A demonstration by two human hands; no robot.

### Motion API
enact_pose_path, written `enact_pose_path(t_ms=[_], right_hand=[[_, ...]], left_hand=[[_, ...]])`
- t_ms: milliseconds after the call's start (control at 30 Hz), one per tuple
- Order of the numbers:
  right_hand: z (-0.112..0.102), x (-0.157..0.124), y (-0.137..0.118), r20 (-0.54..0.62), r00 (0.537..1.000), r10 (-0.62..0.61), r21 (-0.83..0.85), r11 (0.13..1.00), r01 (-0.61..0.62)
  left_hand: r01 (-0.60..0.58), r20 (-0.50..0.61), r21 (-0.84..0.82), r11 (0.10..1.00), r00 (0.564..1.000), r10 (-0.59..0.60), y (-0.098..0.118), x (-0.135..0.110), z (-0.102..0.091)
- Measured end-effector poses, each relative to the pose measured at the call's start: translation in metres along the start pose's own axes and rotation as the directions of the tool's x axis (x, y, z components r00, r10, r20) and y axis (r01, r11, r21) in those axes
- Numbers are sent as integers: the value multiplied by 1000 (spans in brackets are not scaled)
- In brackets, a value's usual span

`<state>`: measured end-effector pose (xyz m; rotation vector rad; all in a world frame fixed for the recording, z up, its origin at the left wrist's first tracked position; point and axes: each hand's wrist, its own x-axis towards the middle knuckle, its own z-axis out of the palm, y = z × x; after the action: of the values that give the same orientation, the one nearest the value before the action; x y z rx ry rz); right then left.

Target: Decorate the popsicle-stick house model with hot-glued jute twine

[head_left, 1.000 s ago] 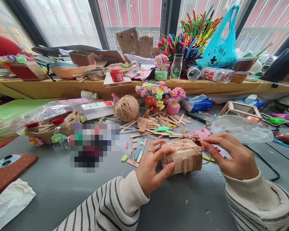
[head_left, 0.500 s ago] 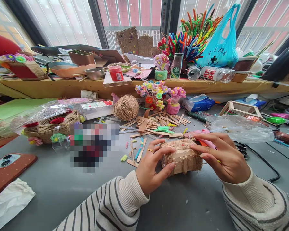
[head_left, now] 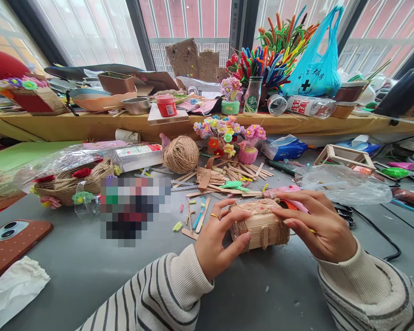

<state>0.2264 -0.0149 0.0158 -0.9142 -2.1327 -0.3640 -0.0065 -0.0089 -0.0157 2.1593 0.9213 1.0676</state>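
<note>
A small box made of wooden craft sticks (head_left: 264, 225), trimmed with twine at its ends, rests on the grey tabletop. My left hand (head_left: 222, 236) is closed around its left end, thumb on the front and fingers over the top. At the box's right end, my right hand (head_left: 319, 225) grips it with the fingertips at the upper edge. Twine curls and a small red dot decorate the top. Behind the box lie a pink item (head_left: 284, 191) and a pile of loose craft sticks (head_left: 248, 172).
A ball of twine (head_left: 181, 155) sits behind the sticks. Scissors (head_left: 345, 214) and a black cable (head_left: 382, 239) lie to the right. At the left are a phone (head_left: 17, 243) and a crumpled tissue (head_left: 14, 292). A cluttered ledge (head_left: 179, 126) runs along the back.
Both hands stay on the box with almost no movement. My right hand's fingers have shifted very slightly to the left.
</note>
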Motion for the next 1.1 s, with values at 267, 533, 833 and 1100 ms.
enact_pose_path(t_ms=[267, 533, 833, 1100], right_hand=[[0, 0, 0, -16, 1000, 3, -12, 1000, -4], [1, 0, 1, -8, 1000, -24, 8, 1000, 24], [1, 1, 1, -3, 1000, -23, 6, 1000, 23], [0, 0, 2, 5, 1000, -22, -9, 1000, 22]], left_hand=[[3, 15, 22, 1000, 1000, -3, 0, 0, 0], [-12, 14, 19, 1000, 1000, 12, 0, 0, -1], [17, 14, 15, 1000, 1000, -18, 0, 0, 0], [11, -2, 2, 1000, 1000, -11, -1, 0, 1]])
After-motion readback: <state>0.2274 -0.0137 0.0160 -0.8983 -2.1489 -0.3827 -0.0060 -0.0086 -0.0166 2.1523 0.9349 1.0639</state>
